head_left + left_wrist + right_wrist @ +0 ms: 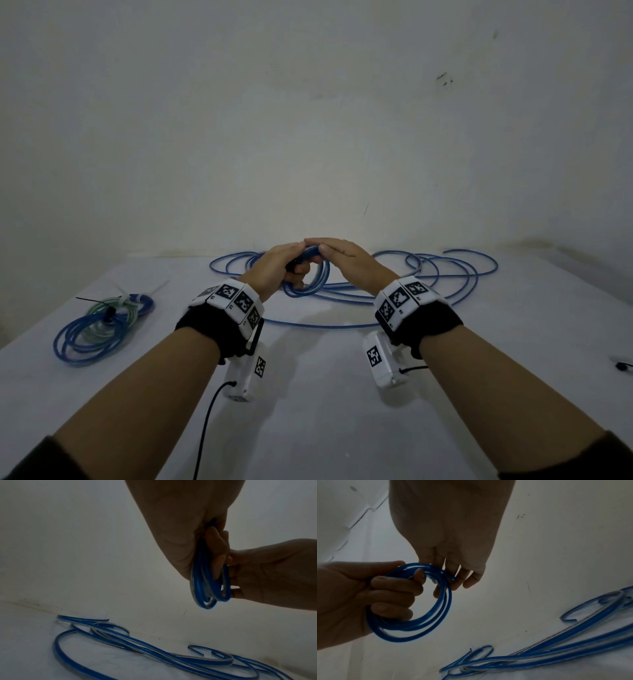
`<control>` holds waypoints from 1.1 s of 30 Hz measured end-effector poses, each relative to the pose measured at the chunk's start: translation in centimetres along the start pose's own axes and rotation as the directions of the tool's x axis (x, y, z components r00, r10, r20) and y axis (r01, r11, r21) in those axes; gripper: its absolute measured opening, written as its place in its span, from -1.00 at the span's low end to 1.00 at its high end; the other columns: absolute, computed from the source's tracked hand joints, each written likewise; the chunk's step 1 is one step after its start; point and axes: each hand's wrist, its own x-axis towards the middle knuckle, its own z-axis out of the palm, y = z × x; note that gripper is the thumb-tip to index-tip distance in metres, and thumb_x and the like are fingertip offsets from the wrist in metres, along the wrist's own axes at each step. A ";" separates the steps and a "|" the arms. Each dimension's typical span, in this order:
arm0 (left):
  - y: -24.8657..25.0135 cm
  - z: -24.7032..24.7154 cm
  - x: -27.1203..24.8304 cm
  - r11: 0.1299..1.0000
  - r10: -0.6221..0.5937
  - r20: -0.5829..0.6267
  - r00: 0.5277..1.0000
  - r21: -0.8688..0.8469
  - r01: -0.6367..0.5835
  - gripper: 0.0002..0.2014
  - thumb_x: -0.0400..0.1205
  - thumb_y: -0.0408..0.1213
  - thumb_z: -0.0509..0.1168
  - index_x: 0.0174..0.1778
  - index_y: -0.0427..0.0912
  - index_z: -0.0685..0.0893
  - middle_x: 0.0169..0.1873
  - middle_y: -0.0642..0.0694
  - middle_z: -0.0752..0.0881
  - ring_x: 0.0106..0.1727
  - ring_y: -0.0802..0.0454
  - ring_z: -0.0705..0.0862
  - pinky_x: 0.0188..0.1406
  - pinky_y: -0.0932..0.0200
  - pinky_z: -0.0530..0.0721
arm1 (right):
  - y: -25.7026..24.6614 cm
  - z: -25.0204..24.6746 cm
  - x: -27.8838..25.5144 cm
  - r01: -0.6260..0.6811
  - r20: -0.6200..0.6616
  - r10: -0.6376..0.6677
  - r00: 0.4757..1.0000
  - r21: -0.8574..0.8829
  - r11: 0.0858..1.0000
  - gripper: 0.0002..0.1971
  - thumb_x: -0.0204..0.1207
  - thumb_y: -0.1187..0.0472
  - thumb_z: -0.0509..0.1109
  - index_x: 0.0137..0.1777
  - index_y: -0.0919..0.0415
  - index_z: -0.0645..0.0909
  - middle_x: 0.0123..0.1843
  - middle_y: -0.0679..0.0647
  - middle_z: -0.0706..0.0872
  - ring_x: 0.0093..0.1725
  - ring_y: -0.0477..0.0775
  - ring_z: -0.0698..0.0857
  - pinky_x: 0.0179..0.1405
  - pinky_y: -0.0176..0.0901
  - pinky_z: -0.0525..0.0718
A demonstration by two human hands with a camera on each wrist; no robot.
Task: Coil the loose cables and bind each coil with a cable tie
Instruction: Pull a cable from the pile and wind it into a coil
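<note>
My left hand grips a small coil of blue cable above the far middle of the white table. In the right wrist view its fingers curl through the coil. My right hand lies over the coil's top, and its thumb and straight fingers pinch the cable where it joins the loops. The rest of the blue cable sprawls in wide loose loops on the table behind and to the right. The left wrist view shows the coil edge-on between both hands.
At the left of the table lie finished blue and green coils with a black cable tie on them. A small black object sits at the right edge. A wall stands close behind the table.
</note>
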 end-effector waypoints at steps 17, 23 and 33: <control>-0.1 7.2 3.7 0.969 0.147 -0.012 0.989 0.200 -0.141 -0.80 0.75 -0.35 -0.04 0.04 -0.30 0.47 -0.34 -0.09 0.53 -0.31 0.00 0.58 -0.02 -0.06 0.54 | 0.4 -5.5 -4.5 -0.058 -0.396 0.053 0.917 -0.003 0.998 -0.90 0.63 0.29 0.25 0.11 0.21 0.51 -0.17 0.08 0.63 -0.42 -0.28 0.55 -0.38 -0.37 0.50; 0.4 13.3 5.6 0.992 0.064 0.184 0.981 0.097 -0.083 -0.72 0.77 -0.30 -0.07 -0.08 -0.24 0.53 -0.36 -0.08 0.46 -0.35 0.04 0.51 -0.19 0.16 0.50 | 1.1 -10.1 -9.2 -0.127 -0.533 0.101 0.840 -0.013 0.992 -0.81 0.56 0.35 0.34 -0.22 0.11 0.45 -0.35 0.05 0.59 -0.44 -0.04 0.53 -0.39 -0.19 0.53; 0.3 25.0 7.5 0.954 0.111 0.326 0.939 0.230 -0.193 -0.67 0.76 -0.30 -0.07 -0.31 -0.16 0.42 -0.44 -0.09 0.39 -0.45 0.02 0.38 -0.32 0.14 0.49 | 0.2 -19.8 -19.4 -0.484 -0.470 0.474 0.745 0.108 0.869 -0.76 0.69 0.12 0.17 -0.01 0.25 0.59 -0.17 0.18 0.71 -0.28 0.13 0.71 -0.21 -0.08 0.73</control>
